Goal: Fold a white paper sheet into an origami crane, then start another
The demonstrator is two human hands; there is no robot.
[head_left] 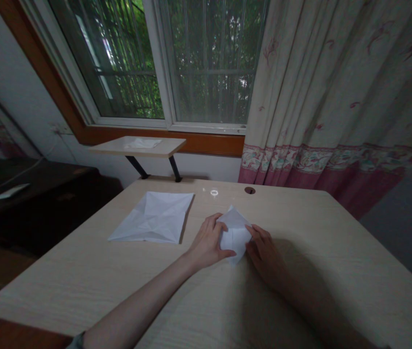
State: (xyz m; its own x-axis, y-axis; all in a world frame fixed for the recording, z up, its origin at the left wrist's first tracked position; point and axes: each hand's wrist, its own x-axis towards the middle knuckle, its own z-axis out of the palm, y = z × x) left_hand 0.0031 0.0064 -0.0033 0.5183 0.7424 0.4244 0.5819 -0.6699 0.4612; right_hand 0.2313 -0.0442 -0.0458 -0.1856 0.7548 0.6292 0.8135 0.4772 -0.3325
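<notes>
A folded piece of white paper (234,234) stands partly raised on the desk, a pointed corner at its top. My left hand (208,244) grips its left side, with the fingers over the top and the thumb along the lower edge. My right hand (264,255), mostly in shadow, pinches the right side. Part of the paper is hidden behind my fingers. To the left lies a flat, creased white paper sheet (151,218), apart from both hands. The pale wood-grain desk (337,252) lies beneath everything.
A small wall shelf (162,147) holding a white tissue (143,143) stands beyond the desk, under a window (209,63). A patterned curtain (337,97) hangs right. A dark cabinet (35,194) stands left. The desk's far edge has a round cable hole (249,190).
</notes>
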